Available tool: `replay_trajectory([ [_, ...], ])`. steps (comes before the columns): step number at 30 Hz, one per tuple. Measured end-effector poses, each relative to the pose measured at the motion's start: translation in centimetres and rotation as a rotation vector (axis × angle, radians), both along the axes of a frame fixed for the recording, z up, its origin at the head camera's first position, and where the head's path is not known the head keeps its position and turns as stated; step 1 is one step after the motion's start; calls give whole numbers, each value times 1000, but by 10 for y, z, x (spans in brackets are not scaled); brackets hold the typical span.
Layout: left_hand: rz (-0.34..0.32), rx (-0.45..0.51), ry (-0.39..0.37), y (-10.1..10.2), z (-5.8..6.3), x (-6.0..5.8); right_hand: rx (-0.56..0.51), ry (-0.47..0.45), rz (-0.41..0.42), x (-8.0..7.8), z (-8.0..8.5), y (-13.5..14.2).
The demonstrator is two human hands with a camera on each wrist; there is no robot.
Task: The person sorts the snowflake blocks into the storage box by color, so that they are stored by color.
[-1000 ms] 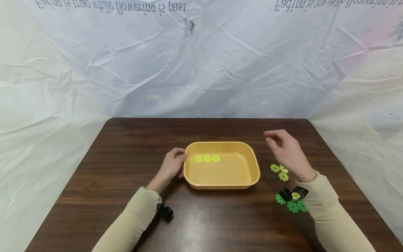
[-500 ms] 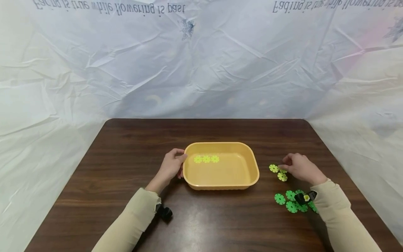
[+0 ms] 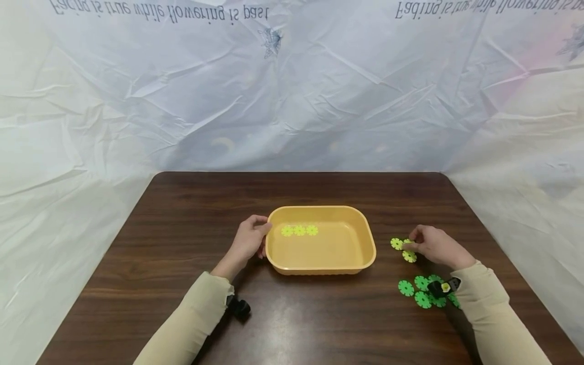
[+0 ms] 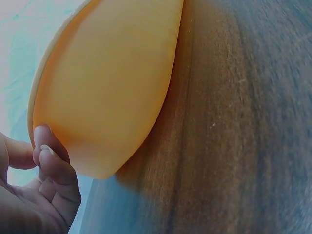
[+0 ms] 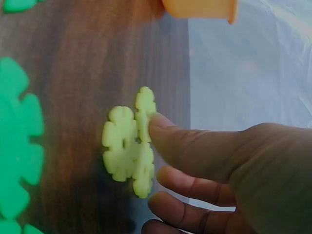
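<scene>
My left hand (image 3: 250, 238) grips the left end of a yellow plastic tray (image 3: 319, 267), thumb over the rim. In the left wrist view, bent fingers (image 4: 56, 163) meet the tray's wall (image 4: 107, 87). Three yellow-green snowflake discs (image 3: 299, 230) lie in a row inside the tray. Right of it, my right hand (image 3: 438, 247) has its thumb and fingers bent about one of three more yellow-green discs (image 3: 409, 256) grouped on the table. In the right wrist view, the thumb (image 5: 168, 131) overlaps one disc (image 5: 145, 109), and the fingers bend close by another (image 5: 144, 170).
Several green snowflake discs (image 3: 423, 299) lie on the dark wooden table (image 3: 319, 324), partly under the right wrist's camera strap (image 3: 440, 289). A pale printed sheet (image 3: 292, 101) hangs behind the table and along its sides.
My right hand has come down and right from above the table onto the yellow-green discs, then shifted only slightly. The left hand and the tray have stayed in place.
</scene>
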State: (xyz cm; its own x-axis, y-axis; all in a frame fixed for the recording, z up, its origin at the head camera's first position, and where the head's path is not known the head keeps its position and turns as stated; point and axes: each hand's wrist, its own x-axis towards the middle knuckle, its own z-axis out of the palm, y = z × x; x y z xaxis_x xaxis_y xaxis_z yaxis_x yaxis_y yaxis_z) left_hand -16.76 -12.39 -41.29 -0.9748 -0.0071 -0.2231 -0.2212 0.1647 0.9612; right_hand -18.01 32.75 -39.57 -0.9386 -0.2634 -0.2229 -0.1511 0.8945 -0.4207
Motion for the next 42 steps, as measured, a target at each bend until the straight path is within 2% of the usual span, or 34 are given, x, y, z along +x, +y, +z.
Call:
replay_trajectory([
  [13, 7, 4, 1, 0, -1, 0, -4, -40, 4, 2, 5, 2],
  [21, 10, -2, 10, 0, -2, 1, 33, -9, 1, -1, 2, 3],
  [30, 12, 8, 14, 0, -2, 0, 4, 11, 6, -2, -4, 6],
  [37, 9, 7, 21, 0, -2, 0, -6, 24, -9, -1, -2, 4],
  [42, 9, 8, 25, 0, -2, -1, -35, 89, -14, -2, 3, 0],
])
